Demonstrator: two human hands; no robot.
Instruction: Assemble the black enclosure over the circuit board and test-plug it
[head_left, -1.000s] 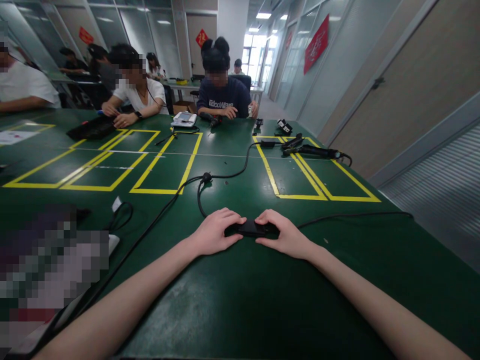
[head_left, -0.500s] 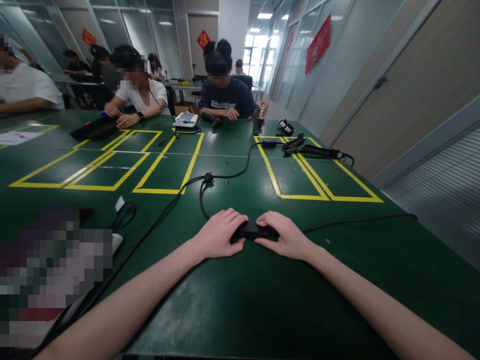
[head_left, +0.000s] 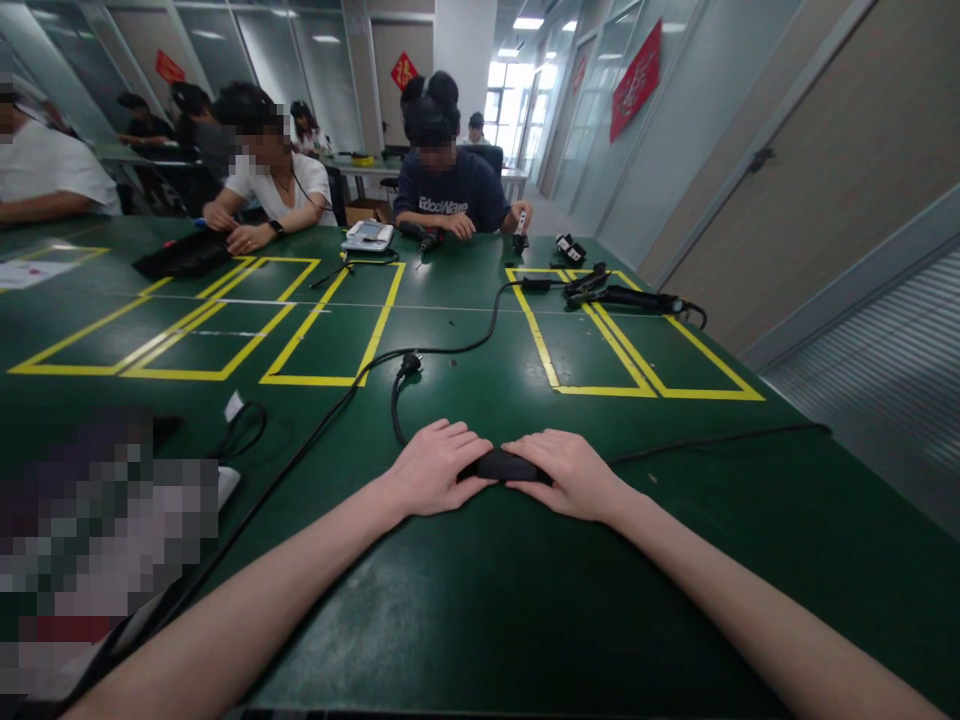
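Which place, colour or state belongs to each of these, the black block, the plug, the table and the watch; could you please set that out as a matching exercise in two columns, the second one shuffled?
Column one
1. Black block
2. Plug
3. Table
4. Watch

Column two
A. Green
B. On the wrist of a person in white
C. Held between left hand and right hand
D. Lying beyond the left hand

Right pairs: 1-C, 2-D, 3-A, 4-B

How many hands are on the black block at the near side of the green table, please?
2: the left hand on the left end of the black block, and the right hand on its right end.
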